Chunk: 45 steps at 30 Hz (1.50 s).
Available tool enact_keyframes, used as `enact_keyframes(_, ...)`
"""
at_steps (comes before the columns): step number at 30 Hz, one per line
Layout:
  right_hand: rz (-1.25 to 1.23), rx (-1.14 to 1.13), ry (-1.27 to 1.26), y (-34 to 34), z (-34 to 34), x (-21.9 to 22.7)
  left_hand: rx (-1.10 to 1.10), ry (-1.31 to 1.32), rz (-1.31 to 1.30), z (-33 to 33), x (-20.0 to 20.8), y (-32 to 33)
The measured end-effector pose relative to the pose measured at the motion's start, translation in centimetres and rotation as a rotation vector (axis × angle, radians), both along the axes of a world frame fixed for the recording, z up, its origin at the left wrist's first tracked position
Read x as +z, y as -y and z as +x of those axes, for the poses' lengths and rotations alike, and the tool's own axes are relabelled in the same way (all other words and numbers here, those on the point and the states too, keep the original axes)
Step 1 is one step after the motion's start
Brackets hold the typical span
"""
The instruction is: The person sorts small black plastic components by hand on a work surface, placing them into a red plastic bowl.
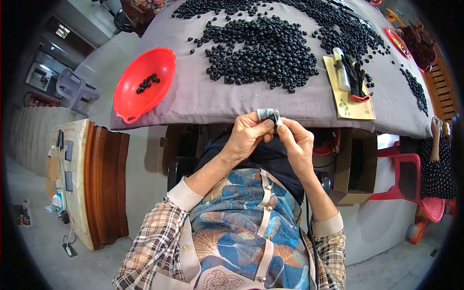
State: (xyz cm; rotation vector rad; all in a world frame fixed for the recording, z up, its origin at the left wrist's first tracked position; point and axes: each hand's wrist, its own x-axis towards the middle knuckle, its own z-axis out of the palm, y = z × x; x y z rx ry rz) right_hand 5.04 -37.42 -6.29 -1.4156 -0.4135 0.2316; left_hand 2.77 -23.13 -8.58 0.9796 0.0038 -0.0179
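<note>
Just beyond the table's front edge, my two hands meet in front of my body. My left hand (247,137) is closed, pinching a small black bead (272,118) at its fingertips. A grey patterned wrap (265,114) covers one of its fingers. Against the same bead, my right hand (298,143) is closed too, thumb and finger pressed together; what they grip is hidden. Behind my hands, a large heap of round black beads with holes (261,55) spreads over the grey tablecloth (193,104). To the left, a red plastic basin (126,99) holds several such beads.
A yellow envelope (360,110) lies at the right with a clear tube-like bottle (341,70) and a dark-handled tool (356,82) on it. Cardboard box (357,169) and red plastic chair (408,171) stand lower right, near another person (437,164). A wooden cabinet (108,186) is left.
</note>
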Motion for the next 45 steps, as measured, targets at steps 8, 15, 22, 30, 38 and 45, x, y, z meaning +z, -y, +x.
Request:
enact_keyframes(8,0.016,-0.023,-0.032,0.7,0.3,-1.1,-0.079,-0.041,-0.217,0.2,0.4,-0.6)
enact_keyframes(15,-0.133,-0.025,0.203,0.4,0.1,-1.0,-0.074,-0.055,-0.254,0.2,0.1,-0.7)
enact_keyframes(22,-0.151,-0.052,0.240,0.5,0.2,-1.1,-0.095,-0.062,-0.243,0.3,0.0,-0.7)
enact_keyframes(30,-0.187,-0.077,0.199,0.1,0.4,-1.4,-0.069,-0.052,-0.139,0.0,0.3,-1.1)
enact_keyframes(38,-0.194,-0.069,0.138,0.2,-0.3,-1.4,0.165,-0.041,-0.319,0.8,1.9,-5.3)
enact_keyframes(45,-0.173,-0.067,0.109,0.2,-0.1,-1.6,0.528,0.212,-0.551,0.0,6.2,-16.6)
